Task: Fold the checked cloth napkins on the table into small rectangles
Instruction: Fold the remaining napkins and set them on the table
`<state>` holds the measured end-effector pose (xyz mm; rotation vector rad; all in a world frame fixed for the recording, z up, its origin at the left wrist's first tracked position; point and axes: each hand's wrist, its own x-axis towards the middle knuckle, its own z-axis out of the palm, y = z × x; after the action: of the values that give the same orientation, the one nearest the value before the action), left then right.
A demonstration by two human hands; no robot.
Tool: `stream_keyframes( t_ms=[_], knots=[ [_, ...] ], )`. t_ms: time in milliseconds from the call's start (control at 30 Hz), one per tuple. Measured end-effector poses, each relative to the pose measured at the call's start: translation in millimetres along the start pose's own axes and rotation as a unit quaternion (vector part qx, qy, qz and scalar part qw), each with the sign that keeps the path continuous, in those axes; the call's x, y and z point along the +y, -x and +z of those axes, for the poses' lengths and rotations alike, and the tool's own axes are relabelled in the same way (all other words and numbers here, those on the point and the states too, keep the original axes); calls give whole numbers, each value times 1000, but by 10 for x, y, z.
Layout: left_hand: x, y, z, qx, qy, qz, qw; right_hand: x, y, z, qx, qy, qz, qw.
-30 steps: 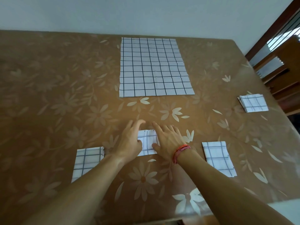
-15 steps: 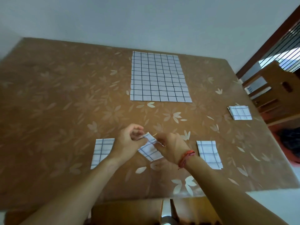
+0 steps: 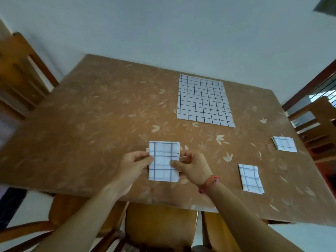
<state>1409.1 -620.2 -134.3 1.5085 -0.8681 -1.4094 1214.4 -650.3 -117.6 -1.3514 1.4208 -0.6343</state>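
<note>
Left hand [image 3: 135, 162] and right hand [image 3: 192, 167] each pinched a side edge of the held napkin [image 3: 163, 161], folded small, over the table [image 3: 91, 124] at 6 o'clock. Unfolded napkin [image 3: 203, 100] lay flat at 1 o'clock of it. Nearer folded napkin [image 3: 251, 178] and farther folded napkin [image 3: 284, 144] lay toward 3 o'clock.

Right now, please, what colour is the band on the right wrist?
Red; the thin wristband shows best in head view.
</note>
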Motion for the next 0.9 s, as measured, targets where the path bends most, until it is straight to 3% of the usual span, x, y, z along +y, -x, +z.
stream_keyframes(
  t_ms=[167,467,900],
  knots=[
    [10,248,-682,70,-57,36,995,-176,15,656,-50,-22,3,998],
    [-40,566,-1834,176,-85,31,980,-595,99,1772,-111,-19,26,993],
    [-326,236,-2879,243,-118,1,963,-734,-218,2821,-99,-129,149,975]
  ],
)
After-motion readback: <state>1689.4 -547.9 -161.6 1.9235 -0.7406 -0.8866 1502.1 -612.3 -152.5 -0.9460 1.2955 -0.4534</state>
